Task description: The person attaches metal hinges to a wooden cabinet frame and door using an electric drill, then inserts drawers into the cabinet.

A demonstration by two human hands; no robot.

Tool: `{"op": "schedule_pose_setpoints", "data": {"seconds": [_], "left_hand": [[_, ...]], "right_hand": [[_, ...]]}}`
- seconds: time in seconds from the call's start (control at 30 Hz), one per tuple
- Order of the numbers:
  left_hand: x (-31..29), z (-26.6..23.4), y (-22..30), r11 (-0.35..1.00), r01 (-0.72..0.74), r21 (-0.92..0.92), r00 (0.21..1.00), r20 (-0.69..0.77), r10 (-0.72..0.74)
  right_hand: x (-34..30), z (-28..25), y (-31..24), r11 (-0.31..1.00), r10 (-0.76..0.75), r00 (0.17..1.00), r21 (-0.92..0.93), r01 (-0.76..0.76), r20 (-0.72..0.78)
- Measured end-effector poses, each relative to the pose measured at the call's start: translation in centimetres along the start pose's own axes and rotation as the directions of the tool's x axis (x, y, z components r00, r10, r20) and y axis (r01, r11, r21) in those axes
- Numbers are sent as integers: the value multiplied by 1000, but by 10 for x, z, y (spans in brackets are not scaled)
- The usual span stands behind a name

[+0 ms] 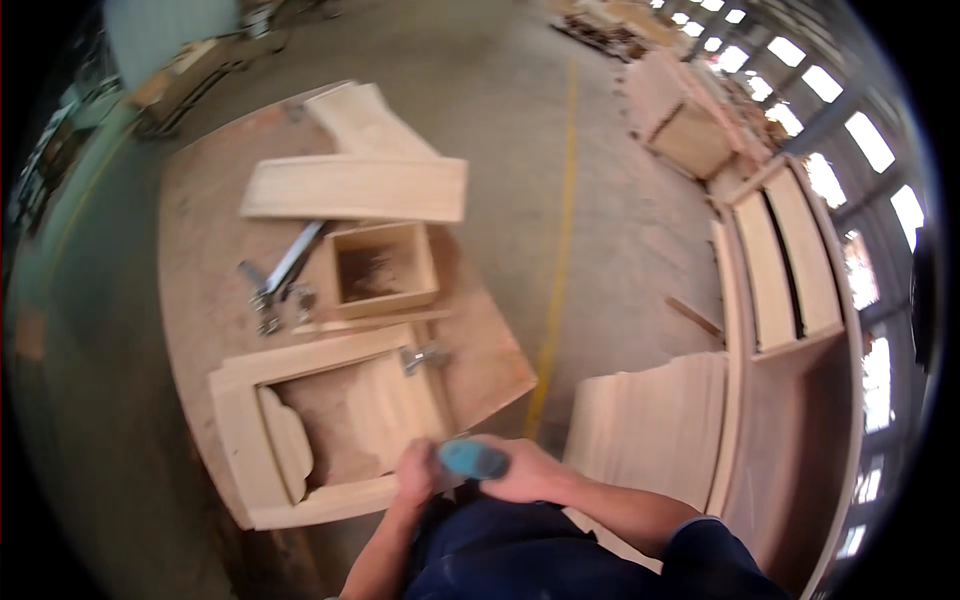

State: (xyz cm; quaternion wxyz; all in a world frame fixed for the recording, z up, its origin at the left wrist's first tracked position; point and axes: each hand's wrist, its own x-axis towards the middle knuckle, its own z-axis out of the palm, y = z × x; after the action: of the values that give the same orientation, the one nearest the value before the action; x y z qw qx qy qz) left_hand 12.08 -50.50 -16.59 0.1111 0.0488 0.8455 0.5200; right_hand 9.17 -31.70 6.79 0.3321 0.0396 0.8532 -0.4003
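Note:
My right hand (520,473) is wrapped round a teal and dark grey power drill (472,459) in front of my body. Close to its left side is my left hand (417,468), fingers drawn together by the near right corner of a pale wooden door frame (237,440). What those fingers pinch, if anything, is blurred. The frame lies flat on the worktable (480,370), with a curved-edged wooden piece (285,445) along the left of its opening. A metal hinge (424,358) sits at its far right corner.
Beyond the frame stands an open wooden box (385,301), with loose metal hardware (268,312) and a metal bar (295,258) to its left. Two wooden boards (355,188) overlap at the table's far end. At right stand a large cabinet (790,400) and a wooden panel (650,425).

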Motion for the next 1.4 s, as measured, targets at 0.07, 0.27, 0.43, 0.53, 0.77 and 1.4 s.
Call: {"op": "schedule_pose_setpoints", "data": {"seconds": [0.07,0.27,0.43,0.53,0.77,1.4], "left_hand": [[5,-2,-5,997,-31,72,997,-73,36],[39,-17,-1,536,368,-760,858,55,-510],[134,-70,44,180,220,-959,837,91,-540],[208,-95,71,329,152,-932,834,-57,-548],[297,-125,96,287,76,-955,813,-108,-572],[78,-78,80,357,-124,-926,707,-335,-623]], "right_hand": [[-2,-15,-1,984,13,1000,180,-12,-4],[33,-48,36,976,-194,955,57,211,-224],[97,-64,79,939,-252,939,-295,179,-233],[143,-67,116,841,-397,898,-469,271,-192],[207,-56,145,801,-504,848,-453,391,-160],[446,-211,8,565,108,986,824,47,-130]]}}
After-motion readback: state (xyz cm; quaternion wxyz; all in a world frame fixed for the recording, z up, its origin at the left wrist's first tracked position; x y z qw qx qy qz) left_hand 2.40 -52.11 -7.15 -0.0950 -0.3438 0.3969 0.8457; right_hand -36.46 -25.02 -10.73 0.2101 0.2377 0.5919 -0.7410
